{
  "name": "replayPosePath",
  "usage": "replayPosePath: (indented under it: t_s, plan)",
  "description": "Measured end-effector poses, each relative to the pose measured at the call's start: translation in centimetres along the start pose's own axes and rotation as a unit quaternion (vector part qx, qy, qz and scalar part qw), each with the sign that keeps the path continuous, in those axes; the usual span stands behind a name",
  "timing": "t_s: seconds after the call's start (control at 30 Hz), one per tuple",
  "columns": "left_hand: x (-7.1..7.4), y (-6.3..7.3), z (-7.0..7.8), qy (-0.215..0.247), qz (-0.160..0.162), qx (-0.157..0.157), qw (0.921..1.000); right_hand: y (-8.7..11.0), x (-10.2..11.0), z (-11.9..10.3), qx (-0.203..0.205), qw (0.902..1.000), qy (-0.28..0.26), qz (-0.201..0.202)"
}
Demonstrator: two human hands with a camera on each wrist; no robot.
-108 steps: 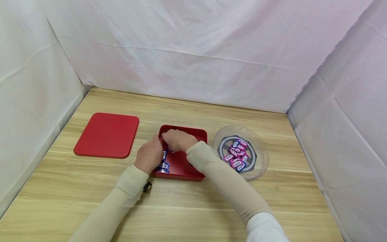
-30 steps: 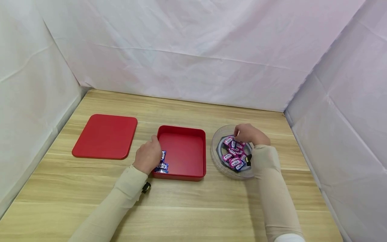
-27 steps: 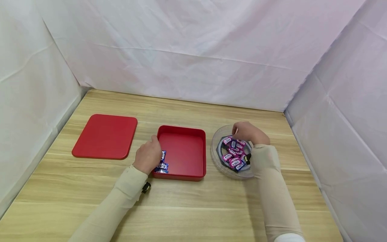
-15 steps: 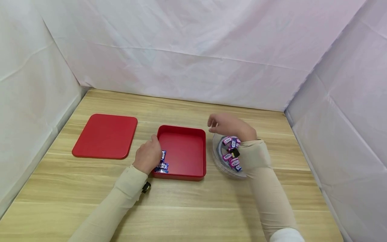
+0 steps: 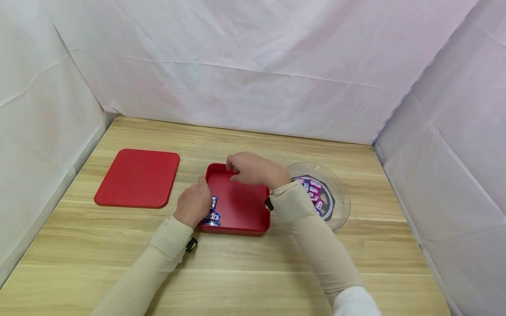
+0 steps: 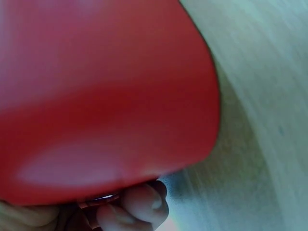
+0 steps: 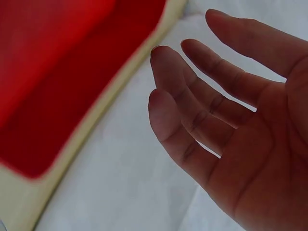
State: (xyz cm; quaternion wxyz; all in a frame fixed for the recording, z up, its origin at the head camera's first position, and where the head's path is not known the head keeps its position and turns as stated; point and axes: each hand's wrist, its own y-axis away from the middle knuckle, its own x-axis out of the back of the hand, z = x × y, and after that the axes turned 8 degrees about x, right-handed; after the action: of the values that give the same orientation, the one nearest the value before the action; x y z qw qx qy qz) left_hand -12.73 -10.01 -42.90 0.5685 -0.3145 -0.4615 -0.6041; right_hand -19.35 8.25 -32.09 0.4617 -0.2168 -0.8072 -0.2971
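A square red box point(image 5: 245, 208) lies in the middle of the table. Several blue-wrapped candies point(image 5: 213, 217) rest along its left side, partly hidden by my left hand point(image 5: 193, 202). That hand grips the box's left wall; in the left wrist view its fingers curl at the box's edge. Over the box's back right part is my right hand point(image 5: 253, 169), its fingers loosely bent. The right wrist view shows its palm point(image 7: 260, 144) bare and the thumb apart from the fingers. A clear round bowl point(image 5: 343, 208) on the right holds pink and blue candies point(image 5: 315, 189), partly covered by my right forearm.
A flat red lid point(image 5: 138, 177) lies on the wooden table point(image 5: 237, 281) to the left of the box. White cloth walls point(image 5: 237, 74) stand behind the table and on both sides.
My right hand went from the box to the candy bowl, then swung back left over the box. My left hand has stayed on the box's left wall.
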Motion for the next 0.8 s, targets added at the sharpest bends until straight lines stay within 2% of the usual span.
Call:
replayPosePath:
  t_s: [0.4, 0.67, 0.8]
  plan:
    - [0.0, 0.1, -0.1, -0.007, 0.013, -0.014, 0.9998, -3.8, -4.0, -1.4, 0.018, 0.9980, -0.006, -0.061]
    - [-0.2, 0.3, 0.0, 0.006, 0.018, -0.027, 0.9995, -5.1, -5.9, -1.4, 0.018, 0.9951, -0.037, -0.090]
    - [-0.2, 0.4, -0.1, 0.007, 0.029, -0.039, 0.9988, -5.5, -6.6, -1.3, 0.021, 0.9950, -0.036, -0.090]
